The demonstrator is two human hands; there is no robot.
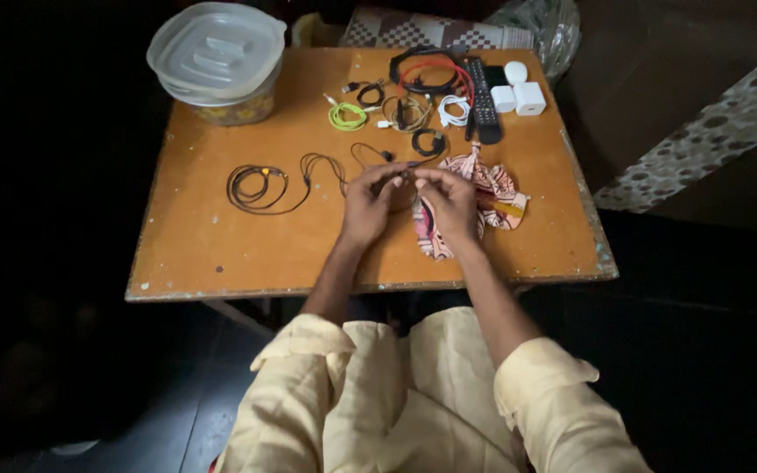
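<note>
Now, head view: two bare hands meet over the middle of the orange counter.
Left hand: the left hand has its fingers bent and pressed together, pinching a thin black wire.
Right hand: the right hand is bent the same way and pinches the same wire, just beside the left hand.
Where the wire is: one end sits between the two hands at the fingertips; the rest runs away to the left and lies flat on the counter.
How the wire looks: it is very thin and black, with a loose round coil at the far left and small bumps along it.
Under the right hand: a pink and white patterned cloth pouch lies partly hidden by the hand.
Behind the hands: a green cable, a white cable, a red and black cable, a black remote and white plug blocks lie near the back edge.
Back left corner: a clear tub with a lid stands well apart from the hands.
</note>
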